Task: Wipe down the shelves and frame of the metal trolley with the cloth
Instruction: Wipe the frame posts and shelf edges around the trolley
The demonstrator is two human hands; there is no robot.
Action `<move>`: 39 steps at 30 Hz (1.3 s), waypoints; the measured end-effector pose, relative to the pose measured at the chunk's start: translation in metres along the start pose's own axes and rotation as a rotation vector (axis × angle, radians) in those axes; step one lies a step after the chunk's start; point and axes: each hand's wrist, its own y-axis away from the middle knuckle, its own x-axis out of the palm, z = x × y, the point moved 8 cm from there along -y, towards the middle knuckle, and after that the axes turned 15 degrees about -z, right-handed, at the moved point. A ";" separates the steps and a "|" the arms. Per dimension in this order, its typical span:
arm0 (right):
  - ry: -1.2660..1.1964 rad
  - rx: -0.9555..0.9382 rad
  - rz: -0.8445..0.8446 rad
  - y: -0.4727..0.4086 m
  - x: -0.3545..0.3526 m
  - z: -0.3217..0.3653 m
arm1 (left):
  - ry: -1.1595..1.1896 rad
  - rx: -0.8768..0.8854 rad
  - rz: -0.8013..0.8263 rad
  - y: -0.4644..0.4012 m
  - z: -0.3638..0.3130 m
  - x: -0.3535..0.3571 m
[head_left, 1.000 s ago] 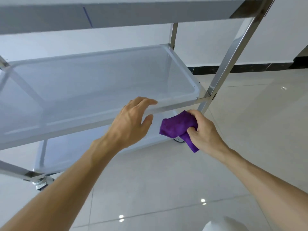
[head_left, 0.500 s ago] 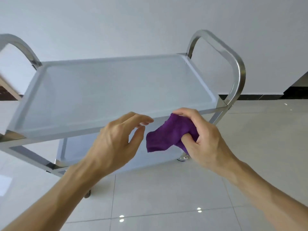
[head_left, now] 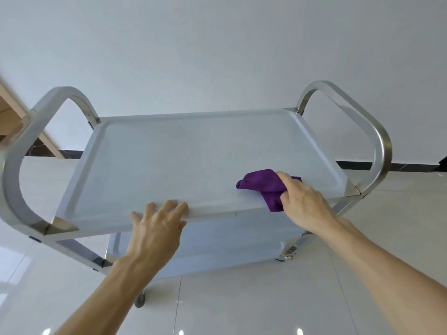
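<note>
Both hands have come up onto the trolley's top shelf (head_left: 193, 153) since half a second ago, when they hovered in front of its near edge. Now the right hand (head_left: 302, 201) pinches the purple cloth (head_left: 262, 183) between thumb and curled fingers and presses it onto the shelf surface near the front right corner, one flap of the cloth hanging over the near rim. Meanwhile the left hand (head_left: 157, 226) rests on the near rim left of centre, its fingers spread and nearly straight, tips lying on the shelf edge. Curved steel handles rise at either end, the left handle (head_left: 14, 165) and the right handle (head_left: 377, 141). Below the top shelf a lower shelf (head_left: 229, 245) shows, and a castor wheel (head_left: 140, 299) stands on the glossy tiled floor (head_left: 266, 298). Behind it all is a plain white wall (head_left: 217, 44).
</note>
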 end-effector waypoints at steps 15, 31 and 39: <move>0.110 0.036 -0.040 -0.061 0.007 -0.040 | -0.036 0.126 -0.221 -0.082 -0.027 0.025; 0.058 0.145 -0.003 -0.205 0.017 -0.120 | -0.027 0.157 -0.205 -0.252 -0.084 0.084; 0.065 0.132 0.039 -0.251 0.023 -0.141 | -0.038 0.170 -0.136 -0.301 -0.098 0.099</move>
